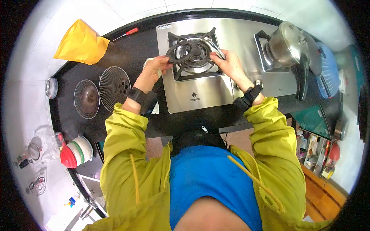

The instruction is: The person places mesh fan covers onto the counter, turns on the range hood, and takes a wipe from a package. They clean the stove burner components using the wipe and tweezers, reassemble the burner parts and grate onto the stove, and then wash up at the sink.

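Note:
In the head view my left hand point(153, 71) is closed, its fingertips on the edge of a black burner ring point(178, 59), which is raised at a tilt above the left burner point(195, 55). Something white, perhaps cloth or tissue, shows beside that hand. My right hand point(228, 64) is closed around a slim shiny metal tool point(218, 50) at the burner's right side; its exact kind is unclear. Around the burner sits a black pan support point(181, 72) on a square tray in the steel gas stove point(181, 94).
A pressure cooker point(287, 42) with a long black handle stands on the right burner. Left on the black counter are two wire fan guards point(115, 82), a yellow bag point(81, 42) and a red-handled screwdriver point(131, 31). A blue ribbed item point(327, 73) leans at far right.

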Action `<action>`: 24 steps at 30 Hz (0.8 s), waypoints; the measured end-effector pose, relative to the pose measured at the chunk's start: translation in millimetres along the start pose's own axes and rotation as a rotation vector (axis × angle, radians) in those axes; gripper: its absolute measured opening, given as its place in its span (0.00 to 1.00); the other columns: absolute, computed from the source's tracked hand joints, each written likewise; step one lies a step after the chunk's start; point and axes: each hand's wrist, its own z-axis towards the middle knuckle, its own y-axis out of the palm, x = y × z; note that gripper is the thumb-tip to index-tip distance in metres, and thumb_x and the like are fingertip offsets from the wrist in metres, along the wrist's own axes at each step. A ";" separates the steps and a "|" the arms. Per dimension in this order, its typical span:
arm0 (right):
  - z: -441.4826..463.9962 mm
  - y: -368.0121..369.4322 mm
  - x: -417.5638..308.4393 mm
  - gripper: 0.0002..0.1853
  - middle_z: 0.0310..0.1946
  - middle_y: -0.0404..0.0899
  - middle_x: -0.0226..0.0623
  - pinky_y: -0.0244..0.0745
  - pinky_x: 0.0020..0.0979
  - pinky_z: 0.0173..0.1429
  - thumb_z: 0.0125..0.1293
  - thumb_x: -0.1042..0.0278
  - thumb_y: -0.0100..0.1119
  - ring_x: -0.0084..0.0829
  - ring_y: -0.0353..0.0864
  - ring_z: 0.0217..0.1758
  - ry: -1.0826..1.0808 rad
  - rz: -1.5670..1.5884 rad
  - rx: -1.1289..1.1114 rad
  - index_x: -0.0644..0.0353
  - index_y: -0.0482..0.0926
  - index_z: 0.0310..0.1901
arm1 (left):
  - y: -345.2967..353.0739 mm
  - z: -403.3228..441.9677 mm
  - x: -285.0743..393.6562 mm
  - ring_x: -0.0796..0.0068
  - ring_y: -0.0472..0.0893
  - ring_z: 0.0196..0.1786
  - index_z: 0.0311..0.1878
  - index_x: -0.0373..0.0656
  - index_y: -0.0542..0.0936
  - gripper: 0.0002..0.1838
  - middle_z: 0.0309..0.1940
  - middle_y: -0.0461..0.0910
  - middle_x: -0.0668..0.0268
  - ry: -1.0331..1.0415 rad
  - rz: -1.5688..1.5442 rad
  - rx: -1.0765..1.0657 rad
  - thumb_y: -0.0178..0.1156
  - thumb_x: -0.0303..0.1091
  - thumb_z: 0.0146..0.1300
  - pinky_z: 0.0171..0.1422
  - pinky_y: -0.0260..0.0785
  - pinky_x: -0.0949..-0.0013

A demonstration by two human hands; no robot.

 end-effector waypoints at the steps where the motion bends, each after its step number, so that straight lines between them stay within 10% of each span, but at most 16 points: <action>1: 3.7 2.0 -3.3 0.17 0.30 0.88 0.41 0.78 0.34 0.44 0.65 0.53 0.67 0.34 0.88 0.34 0.004 -0.002 0.002 0.56 0.89 0.47 | 5.3 1.0 -0.1 0.67 0.86 0.39 0.51 0.35 0.80 0.17 0.41 0.86 0.59 -0.003 0.000 -0.004 0.69 0.31 0.61 0.34 0.66 0.69; 9: 28.0 10.2 6.3 0.20 0.31 0.88 0.40 0.80 0.34 0.46 0.62 0.48 0.69 0.32 0.89 0.37 0.091 0.060 -0.016 0.55 0.89 0.46 | 47.1 -1.9 2.2 0.69 0.85 0.38 0.67 0.32 0.70 0.29 0.44 0.84 0.61 0.014 0.058 0.110 0.67 0.28 0.65 0.33 0.62 0.72; 24: 34.2 9.8 39.9 0.21 0.34 0.89 0.38 0.79 0.30 0.46 0.60 0.50 0.73 0.28 0.87 0.37 0.130 0.193 -0.046 0.60 0.89 0.46 | 63.8 19.9 6.0 0.71 0.84 0.41 0.65 0.40 0.72 0.28 0.46 0.84 0.65 0.066 0.180 0.091 0.69 0.32 0.64 0.43 0.63 0.70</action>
